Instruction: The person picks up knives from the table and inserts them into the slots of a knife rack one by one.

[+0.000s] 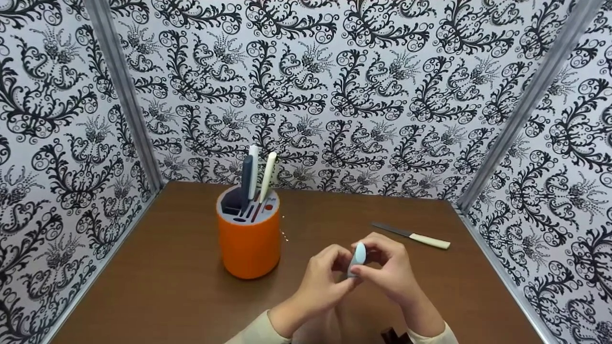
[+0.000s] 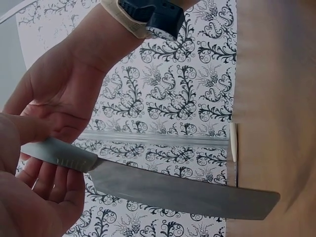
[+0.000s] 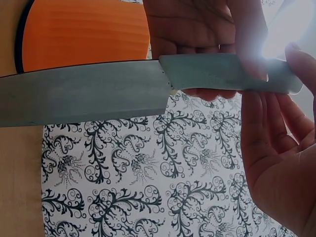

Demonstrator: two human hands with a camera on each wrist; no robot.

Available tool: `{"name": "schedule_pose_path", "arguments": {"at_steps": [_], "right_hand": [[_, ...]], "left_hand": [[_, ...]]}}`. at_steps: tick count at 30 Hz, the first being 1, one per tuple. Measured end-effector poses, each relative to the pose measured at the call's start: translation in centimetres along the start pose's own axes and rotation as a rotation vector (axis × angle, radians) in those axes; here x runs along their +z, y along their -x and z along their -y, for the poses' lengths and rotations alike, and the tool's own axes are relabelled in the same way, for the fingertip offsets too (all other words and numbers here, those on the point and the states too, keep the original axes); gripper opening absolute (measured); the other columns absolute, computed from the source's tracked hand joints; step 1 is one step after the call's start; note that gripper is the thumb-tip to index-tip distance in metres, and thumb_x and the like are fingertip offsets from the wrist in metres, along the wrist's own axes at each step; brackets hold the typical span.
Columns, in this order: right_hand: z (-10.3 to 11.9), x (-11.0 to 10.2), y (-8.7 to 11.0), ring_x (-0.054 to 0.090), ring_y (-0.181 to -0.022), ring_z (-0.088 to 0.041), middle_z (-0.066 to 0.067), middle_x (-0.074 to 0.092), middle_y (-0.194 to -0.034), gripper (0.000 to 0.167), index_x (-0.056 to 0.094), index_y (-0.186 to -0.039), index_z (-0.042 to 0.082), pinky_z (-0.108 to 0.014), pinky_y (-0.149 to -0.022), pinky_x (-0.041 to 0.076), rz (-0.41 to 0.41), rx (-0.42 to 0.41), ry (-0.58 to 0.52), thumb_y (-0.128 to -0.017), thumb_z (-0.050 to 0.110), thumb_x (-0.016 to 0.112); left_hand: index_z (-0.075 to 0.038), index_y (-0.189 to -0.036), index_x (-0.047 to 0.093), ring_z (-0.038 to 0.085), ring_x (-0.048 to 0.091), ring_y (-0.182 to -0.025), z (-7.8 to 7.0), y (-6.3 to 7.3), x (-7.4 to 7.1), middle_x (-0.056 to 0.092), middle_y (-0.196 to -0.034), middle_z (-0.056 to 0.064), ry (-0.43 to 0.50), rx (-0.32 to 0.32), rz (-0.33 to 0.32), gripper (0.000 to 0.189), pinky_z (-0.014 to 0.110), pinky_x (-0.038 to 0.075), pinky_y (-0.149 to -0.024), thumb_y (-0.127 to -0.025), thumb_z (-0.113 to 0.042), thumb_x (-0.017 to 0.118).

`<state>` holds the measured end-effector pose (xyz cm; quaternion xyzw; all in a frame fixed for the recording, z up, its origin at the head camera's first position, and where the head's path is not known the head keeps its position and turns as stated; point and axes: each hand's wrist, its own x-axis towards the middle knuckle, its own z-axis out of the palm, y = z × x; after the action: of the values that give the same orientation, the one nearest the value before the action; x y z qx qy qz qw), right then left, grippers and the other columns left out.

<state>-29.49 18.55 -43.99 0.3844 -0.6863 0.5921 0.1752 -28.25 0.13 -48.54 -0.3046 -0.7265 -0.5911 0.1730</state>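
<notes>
Both hands hold a kitchen knife with a pale blue-grey handle and a broad, blunt-ended blade. My left hand grips the handle, its fingers curled beneath and thumb on top. The handle's butt end is pinched between the thumb and fingers of my right hand. In the wrist views the blade extends away from both hands, toward the tabletop; in the head view it is mostly hidden below the hands. Beyond the right hand, a smaller cream-handled knife lies on the table.
An orange round knife block stands left of the hands on the brown table. A dark-handled knife, a light grey-handled one and a cream-handled one stick up from it. Patterned walls enclose the back and sides.
</notes>
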Motion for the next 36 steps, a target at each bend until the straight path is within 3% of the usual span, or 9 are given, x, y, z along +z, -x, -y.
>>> {"name": "schedule_pose_path", "arguments": {"at_steps": [6,13,18,22,26,31,34,36], "right_hand": [[-0.1,0.1,0.1,0.072,-0.085,-0.006,-0.001,0.072,-0.096,0.039,0.074,-0.107,0.000,-0.027,-0.068,0.063,-0.006,-0.003,0.029,-0.073,-0.014,0.087],[-0.2,0.3,0.1,0.074,-0.086,-0.008,-0.001,0.073,-0.098,0.040,0.075,-0.112,0.001,-0.027,-0.069,0.063,0.000,0.008,0.035,-0.076,-0.016,0.084],[-0.2,0.4,0.1,0.073,-0.087,-0.009,0.001,0.072,-0.098,0.044,0.075,-0.116,0.006,-0.028,-0.069,0.064,-0.009,0.040,0.055,-0.078,-0.013,0.085],[-0.2,0.4,0.1,0.072,-0.088,-0.008,0.002,0.072,-0.100,0.042,0.073,-0.118,0.000,-0.028,-0.071,0.064,-0.025,0.044,0.044,-0.079,-0.015,0.082],[-0.7,0.2,-0.2,0.073,-0.088,-0.008,0.000,0.073,-0.099,0.036,0.067,-0.116,-0.012,-0.025,-0.071,0.063,-0.089,0.062,-0.017,-0.082,-0.019,0.077],[-3.0,-0.5,-0.8,0.071,-0.077,-0.010,-0.002,0.072,-0.086,0.027,0.070,-0.112,-0.005,-0.025,-0.068,0.062,-0.203,0.119,-0.059,-0.088,-0.016,0.072],[-5.8,-0.5,-1.0,0.068,-0.070,-0.009,0.001,0.067,-0.080,0.028,0.072,-0.111,0.002,-0.025,-0.064,0.061,-0.275,0.187,-0.099,-0.089,-0.016,0.068],[-7.9,0.0,-1.0,0.065,-0.069,-0.009,0.003,0.065,-0.078,0.026,0.071,-0.110,-0.001,-0.024,-0.062,0.061,-0.308,0.238,-0.122,-0.090,-0.017,0.068]], "left_hand": [[-0.016,-0.108,0.069,0.002,0.068,-0.089,-0.1,-0.1,-0.3,0.071,-0.100,0.001,0.013,-0.036,0.001,0.026,0.022,0.063,-0.085,-0.090,-0.019,0.087],[-0.016,-0.105,0.069,0.001,0.066,-0.088,-0.2,-0.3,-0.6,0.069,-0.098,-0.001,-0.039,-0.040,-0.001,0.025,0.022,0.062,-0.081,-0.089,-0.018,0.088],[-0.018,-0.105,0.070,0.001,0.063,-0.085,-0.3,-0.6,-1.0,0.068,-0.097,-0.004,-0.090,-0.046,-0.008,0.024,0.022,0.060,-0.078,-0.090,-0.026,0.087],[-0.016,-0.105,0.071,0.005,0.067,-0.086,-0.5,-0.7,-1.6,0.070,-0.098,-0.002,-0.079,-0.053,-0.030,0.025,0.028,0.064,-0.079,-0.089,-0.024,0.089],[-0.013,-0.104,0.071,0.008,0.069,-0.085,-0.8,-1.2,-2.6,0.071,-0.096,0.001,-0.062,-0.037,-0.080,0.027,0.034,0.066,-0.080,-0.085,-0.010,0.090],[-0.009,-0.106,0.069,0.012,0.071,-0.087,-1.4,-1.7,-4.2,0.069,-0.097,0.005,0.026,0.008,-0.124,0.030,0.034,0.066,-0.083,-0.084,0.000,0.087],[-0.007,-0.107,0.068,0.014,0.070,-0.089,-2.0,-1.9,-5.3,0.067,-0.099,0.008,0.065,0.065,-0.148,0.029,0.036,0.066,-0.085,-0.086,-0.001,0.086],[-0.005,-0.106,0.068,0.015,0.069,-0.090,-2.4,-1.9,-6.1,0.066,-0.099,0.009,0.067,0.114,-0.181,0.029,0.036,0.066,-0.084,-0.085,-0.002,0.087]]}}
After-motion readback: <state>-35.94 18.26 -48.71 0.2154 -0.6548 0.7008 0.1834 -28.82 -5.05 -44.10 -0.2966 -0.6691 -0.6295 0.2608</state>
